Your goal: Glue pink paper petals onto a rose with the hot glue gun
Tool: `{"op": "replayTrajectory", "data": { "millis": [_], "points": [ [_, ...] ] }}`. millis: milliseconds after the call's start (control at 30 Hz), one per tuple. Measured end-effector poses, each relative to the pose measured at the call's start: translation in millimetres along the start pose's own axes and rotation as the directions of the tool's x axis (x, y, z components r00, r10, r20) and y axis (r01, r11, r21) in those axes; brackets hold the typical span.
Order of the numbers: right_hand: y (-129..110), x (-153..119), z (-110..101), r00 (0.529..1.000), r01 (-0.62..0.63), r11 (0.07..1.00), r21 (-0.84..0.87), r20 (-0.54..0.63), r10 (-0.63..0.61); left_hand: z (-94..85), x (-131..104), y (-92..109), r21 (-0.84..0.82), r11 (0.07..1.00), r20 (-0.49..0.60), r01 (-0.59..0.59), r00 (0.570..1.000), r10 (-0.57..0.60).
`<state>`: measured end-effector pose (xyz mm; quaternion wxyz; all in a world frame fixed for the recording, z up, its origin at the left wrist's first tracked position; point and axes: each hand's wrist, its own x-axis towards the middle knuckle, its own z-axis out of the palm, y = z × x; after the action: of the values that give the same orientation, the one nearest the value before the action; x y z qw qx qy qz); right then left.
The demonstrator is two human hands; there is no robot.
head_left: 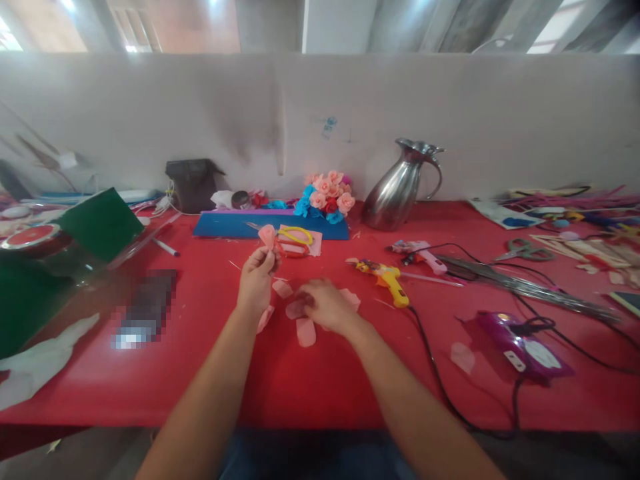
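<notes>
In the head view, my left hand (pixel 259 273) is raised over the middle of the red table, its fingers pinched round the base of a small pink paper flower (pixel 267 235). My right hand (pixel 326 303) is low over the tabletop, fingers curled down and slightly blurred, with a pink paper petal (pixel 295 309) at the fingertips. Several more cut petals lie around it, one of them a rounded petal (pixel 306 332) just in front of the hand. Behind the left hand are yellow-handled scissors (pixel 297 235) on pink paper.
A yellow glue gun (pixel 393 285) and a pink glue gun (pixel 429 259) lie to the right, their cords running near a purple power strip (pixel 525 347). At the back stand a steel jug (pixel 395 190) and paper roses (pixel 330 193). A phone (pixel 147 303) is on the left.
</notes>
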<state>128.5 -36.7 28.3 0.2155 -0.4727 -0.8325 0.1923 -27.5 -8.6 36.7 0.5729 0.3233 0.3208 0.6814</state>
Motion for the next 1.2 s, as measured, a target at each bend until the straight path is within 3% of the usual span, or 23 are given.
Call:
{"op": "replayTrajectory", "data": {
  "millis": [133, 200, 267, 367, 467, 567, 633, 767, 1000, 1133, 1200],
  "points": [
    [-3, -1, 4, 1.0, -0.02, 1.0, 0.001, -0.018, 0.02, -9.0, 7, 5, 0.0, 0.998, -0.082, -0.069, 0.994, 0.069],
    [-2, 0, 2, 0.99, -0.097, 0.988, 0.124, -0.086, 0.108, -14.2, 12, 10, -0.009, 0.993, -0.171, -0.116, 0.979, 0.113],
    [-1, 1, 0, 0.966, -0.143, 0.937, 0.317, -0.162, 0.202, -17.0, 14, 13, -0.075, 0.992, -0.197, -0.097, 0.977, 0.08],
    [2, 4, -2, 0.916, -0.136, 0.786, 0.603, -0.226, 0.332, -13.6, 11, 11, -0.142, 0.99, -0.1, 0.014, 0.995, -0.029],
    [4, 6, -3, 0.867, -0.122, 0.58, 0.805, -0.197, 0.457, -2.9, 2, 3, -0.073, 0.994, 0.02, 0.076, 0.997, -0.075],
    [5, 7, -5, 0.828, -0.121, 0.433, 0.893, -0.15, 0.541, 8.0, -10, -5, 0.039, 0.988, 0.112, 0.152, 0.981, -0.156],
    [7, 7, -6, 0.808, -0.114, 0.412, 0.904, -0.157, 0.568, 12.4, -15, -8, 0.083, 0.966, 0.139, 0.244, 0.957, -0.253],
    [9, 6, -5, 0.794, -0.087, 0.476, 0.875, -0.228, 0.564, 14.3, -20, -14, 0.092, 0.941, 0.186, 0.327, 0.922, -0.339],
    [11, 6, 0, 0.867, -0.116, 0.687, 0.718, -0.264, 0.423, 9.4, -15, -24, -0.006, 0.927, 0.161, 0.375, 0.915, -0.37],
    [27, -2, -32, 0.876, -0.287, 0.889, 0.357, -0.278, 0.394, 7.0, -12, -24, -0.049, 0.906, 0.095, 0.421, 0.905, -0.416],
    [45, -14, -56, 0.816, -0.445, 0.892, 0.077, -0.375, 0.44, 6.0, -11, -23, -0.058, 0.895, 0.057, 0.441, 0.897, -0.438]
  ]
}}
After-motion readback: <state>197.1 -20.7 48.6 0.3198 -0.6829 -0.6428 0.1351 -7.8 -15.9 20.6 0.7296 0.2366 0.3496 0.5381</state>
